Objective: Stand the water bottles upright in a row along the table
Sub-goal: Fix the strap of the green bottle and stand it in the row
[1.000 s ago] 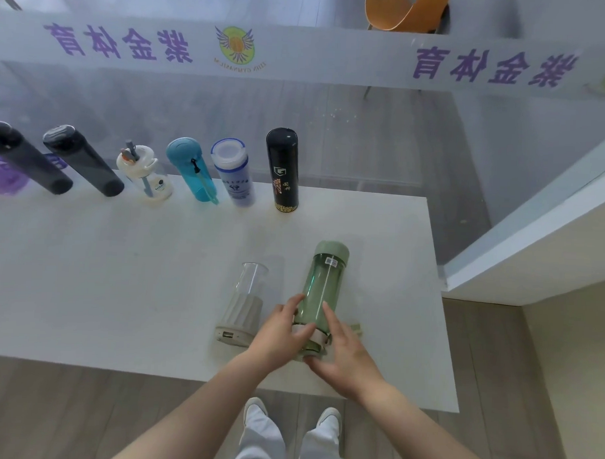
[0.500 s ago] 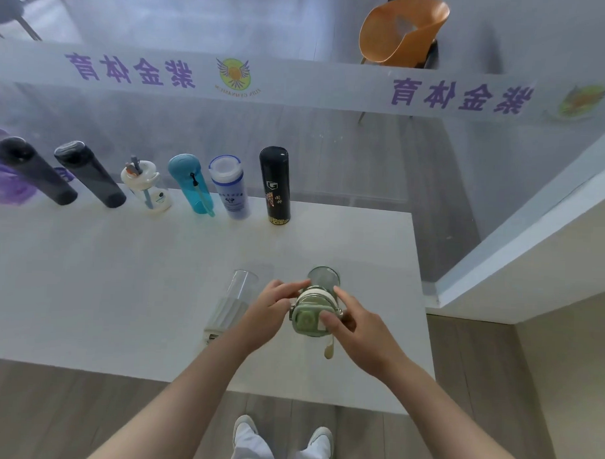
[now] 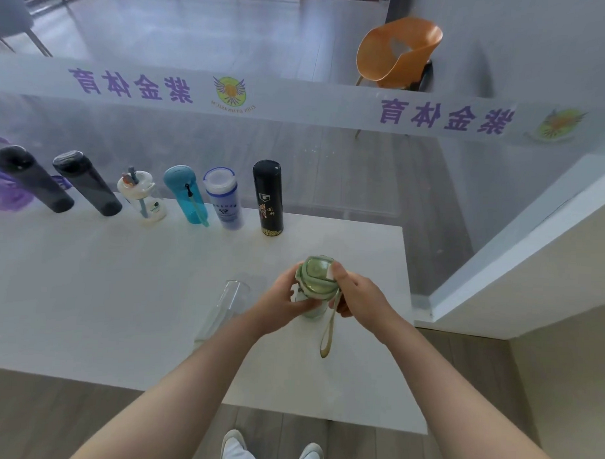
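I hold a green bottle (image 3: 316, 277) nearly upright above the white table (image 3: 85, 307), its lid facing me and its strap (image 3: 327, 336) dangling. My left hand (image 3: 280, 302) grips its left side and my right hand (image 3: 355, 293) its right side and lid. A clear bottle with a ribbed grey base (image 3: 223, 305) lies on its side just left of my hands. Along the table's far edge several bottles stand in a row: two dark ones (image 3: 86, 184), a white one (image 3: 142, 198), a blue one (image 3: 187, 194), a translucent white one (image 3: 225, 202) and a black flask (image 3: 268, 197).
A glass partition with a white band of purple lettering (image 3: 298, 105) runs right behind the row. An orange chair (image 3: 396, 54) stands beyond the glass. The table's right edge (image 3: 407, 319) is close to my right hand, with a white ledge (image 3: 519, 257) further right.
The green bottle lay flat on the table a second ago; both hands have lifted it and tipped it upright, lid toward me. My view has tilted upward.
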